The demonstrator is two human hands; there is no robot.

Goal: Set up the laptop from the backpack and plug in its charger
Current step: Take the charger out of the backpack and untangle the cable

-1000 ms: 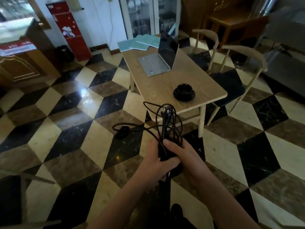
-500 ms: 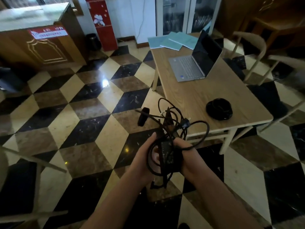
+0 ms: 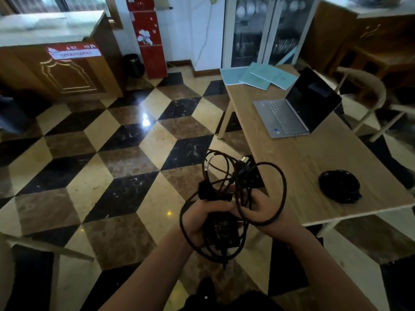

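A black charger (image 3: 224, 230) with its power brick and tangled loops of cable sits between both hands at the lower centre. My left hand (image 3: 199, 216) grips the brick from the left. My right hand (image 3: 260, 212) holds the cable loops from the right, with one loop around the wrist. The silver laptop (image 3: 292, 113) stands open with a dark screen on the wooden table (image 3: 303, 162) to the right, well beyond the hands. No backpack is in view.
A black round object (image 3: 340, 186) lies near the table's front edge. Teal booklets (image 3: 258, 76) lie at its far end. Chairs (image 3: 363, 90) stand right of the table. A wooden counter (image 3: 56, 63) and a red cabinet (image 3: 147, 37) stand at the back. The checkered floor lies open to the left.
The view has swung left, so the table now sits further right. The charger stays in both hands, and its cable loops have spread wider, one now around my right wrist.
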